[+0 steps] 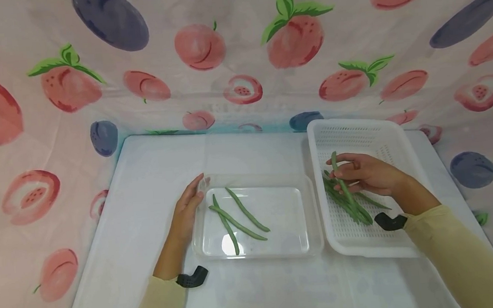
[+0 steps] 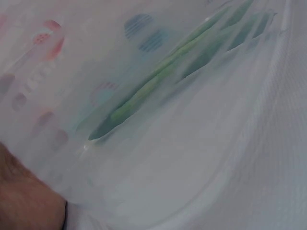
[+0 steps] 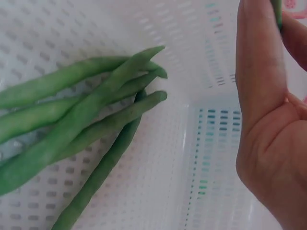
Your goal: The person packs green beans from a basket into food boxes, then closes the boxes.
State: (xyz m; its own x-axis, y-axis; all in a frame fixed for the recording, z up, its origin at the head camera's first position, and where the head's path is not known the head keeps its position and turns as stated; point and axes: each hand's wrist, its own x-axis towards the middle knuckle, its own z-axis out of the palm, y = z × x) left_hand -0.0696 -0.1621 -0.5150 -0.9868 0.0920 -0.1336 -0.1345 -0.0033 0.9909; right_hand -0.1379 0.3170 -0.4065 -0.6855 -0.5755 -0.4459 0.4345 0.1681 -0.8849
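My right hand (image 1: 370, 174) pinches a green bean (image 1: 334, 159) between thumb and fingers, over the white perforated basket (image 1: 382, 247). Below it, a small heap of green beans (image 3: 72, 120) lies on the basket floor. My left hand (image 1: 184, 211) rests against the left side of a clear plastic container (image 1: 258, 257), its fingers fairly straight at the upper left corner. Inside that container lie a crossed pair of green beans (image 1: 245, 229) and a separate green bean (image 1: 247, 209). In the left wrist view, beans (image 2: 144, 91) show through the container's wall.
The container and basket stand side by side on a white table (image 1: 153, 165), with the basket on the right and its wall higher. A fruit-printed cloth (image 1: 243, 44) hangs behind the table and along both sides. Black wrist devices (image 1: 192, 277) sit at both cuffs.
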